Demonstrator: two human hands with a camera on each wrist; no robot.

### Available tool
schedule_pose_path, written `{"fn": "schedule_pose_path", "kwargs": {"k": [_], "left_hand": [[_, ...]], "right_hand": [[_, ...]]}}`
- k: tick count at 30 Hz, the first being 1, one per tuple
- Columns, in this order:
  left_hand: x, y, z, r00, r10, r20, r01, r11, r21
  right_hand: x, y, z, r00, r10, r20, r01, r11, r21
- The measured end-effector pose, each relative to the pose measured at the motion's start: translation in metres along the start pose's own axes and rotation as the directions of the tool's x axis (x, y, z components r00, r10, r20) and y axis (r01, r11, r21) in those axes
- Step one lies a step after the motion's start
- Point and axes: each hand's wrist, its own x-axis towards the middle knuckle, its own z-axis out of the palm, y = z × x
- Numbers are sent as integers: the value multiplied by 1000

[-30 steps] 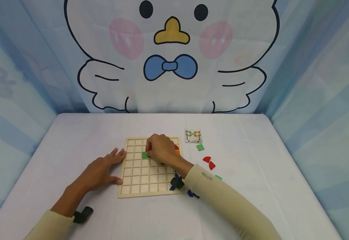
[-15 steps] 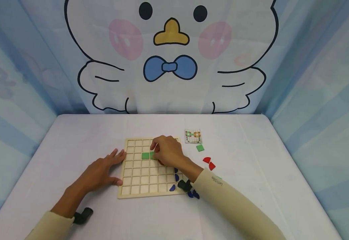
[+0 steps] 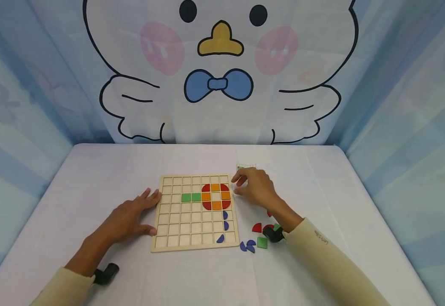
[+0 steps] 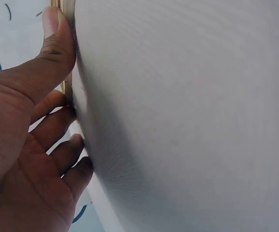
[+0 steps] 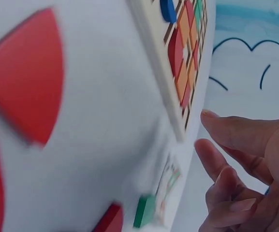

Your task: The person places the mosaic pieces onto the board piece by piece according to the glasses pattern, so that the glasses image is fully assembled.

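The gridded wooden board (image 3: 185, 229) lies flat on the white tabletop (image 3: 321, 187), squarish, so a long axis is hard to tell; its near edge slants slightly, the left corner sitting closer to the person than the right. Two green squares (image 3: 196, 197) form a row running left to right, meeting a ring of orange squares (image 3: 215, 187) and red quarter-rounds (image 3: 226, 205) around one bare cell. Three blue pieces (image 3: 226, 225) run down the board's right side towards the person; the two farther ones turn their curved sides right, while the nearest is askew.

The left hand (image 3: 132, 219) lies with fingers spread, fingertips and thumb touching the board's left edge. The right hand (image 3: 254, 187) is just beyond the right edge, fingers loosely bent, thumb and forefinger apart around nothing, partly covering a pattern card (image 3: 246, 166).

Loose red, green and blue pieces (image 3: 250, 242) crowd the space off the near right corner, under the right wrist. Wider room spreads between the board's far edge and the tabletop's back edge.
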Motion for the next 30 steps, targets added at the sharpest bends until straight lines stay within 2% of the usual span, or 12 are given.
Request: {"fn": "schedule_pose_path", "kwargs": {"k": [6, 17, 24, 30], "left_hand": [[1, 2, -3, 1000, -11, 16, 11, 1000, 0], [-1, 0, 0, 1000, 15, -12, -15, 1000, -3], [-1, 1, 0, 1000, 6, -4, -6, 1000, 2], [-2, 3, -1, 1000, 0, -5, 0, 1000, 8]], "right_hand": [[-11, 26, -15, 999, 41, -2, -41, 999, -23], [-32, 62, -29, 993, 108, 46, -105, 993, -60], [-41, 75, -30, 993, 104, 54, -100, 993, -60], [-42, 75, -29, 992, 107, 71, -103, 993, -64]]}}
